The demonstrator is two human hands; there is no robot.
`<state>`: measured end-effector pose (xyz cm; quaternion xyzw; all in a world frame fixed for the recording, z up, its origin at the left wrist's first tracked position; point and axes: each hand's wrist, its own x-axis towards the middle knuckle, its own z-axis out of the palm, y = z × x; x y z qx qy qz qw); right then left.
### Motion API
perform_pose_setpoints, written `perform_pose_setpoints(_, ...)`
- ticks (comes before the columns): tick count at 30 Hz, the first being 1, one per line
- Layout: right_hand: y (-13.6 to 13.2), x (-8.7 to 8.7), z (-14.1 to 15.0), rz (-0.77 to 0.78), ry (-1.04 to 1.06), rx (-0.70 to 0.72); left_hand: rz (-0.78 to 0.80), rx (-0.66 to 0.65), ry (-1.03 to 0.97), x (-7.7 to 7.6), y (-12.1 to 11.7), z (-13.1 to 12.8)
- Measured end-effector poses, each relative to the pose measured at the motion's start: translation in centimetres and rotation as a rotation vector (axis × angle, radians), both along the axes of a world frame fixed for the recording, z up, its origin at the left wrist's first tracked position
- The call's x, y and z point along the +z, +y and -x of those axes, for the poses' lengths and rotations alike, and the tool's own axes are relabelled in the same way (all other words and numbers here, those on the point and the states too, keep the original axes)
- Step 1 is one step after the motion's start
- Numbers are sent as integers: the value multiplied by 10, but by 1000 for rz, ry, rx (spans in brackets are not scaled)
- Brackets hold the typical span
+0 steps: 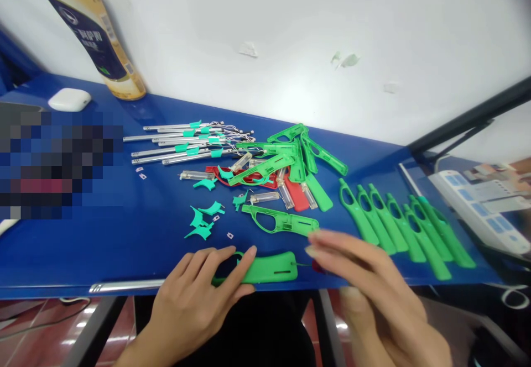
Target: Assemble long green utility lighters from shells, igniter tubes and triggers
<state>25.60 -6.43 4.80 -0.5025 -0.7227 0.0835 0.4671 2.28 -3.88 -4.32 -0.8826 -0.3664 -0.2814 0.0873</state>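
My left hand [199, 289] is closed on a green long-reach gas lighter [271, 267] lying at the table's front edge. Its silver tube [126, 286] sticks out leftward from under the fingers. My right hand [360, 273] hovers by the lighter's handle end, slightly blurred, with fingers stretched out and thumb apart. Below its fingertips shows a dark red piece [317, 266]; a thin line runs from it to the handle, and I cannot tell what it is. Just behind lies an open green lighter half-shell [282, 222].
Metal lighter tubes with wires [186, 140], more green shells [290, 154], clear gas tanks [265, 197] and teal triggers [201, 229] cover the middle. Several green handles [394, 223] line the right. A yellow bottle [93, 35] and white case [69, 99] stand back left.
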Motion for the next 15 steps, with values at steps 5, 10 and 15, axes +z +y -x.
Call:
perform_pose_setpoints(5,-4,0,-4,4,75,81,11,-2,-4,1,0,0)
perform_pose_setpoints(10,1,-10,-1,-60,85,-74,20,0,-12,4,0,-1)
perform_pose_setpoints(15,1,-7,6,-109,217,-77,12,12,-4,1,1,0)
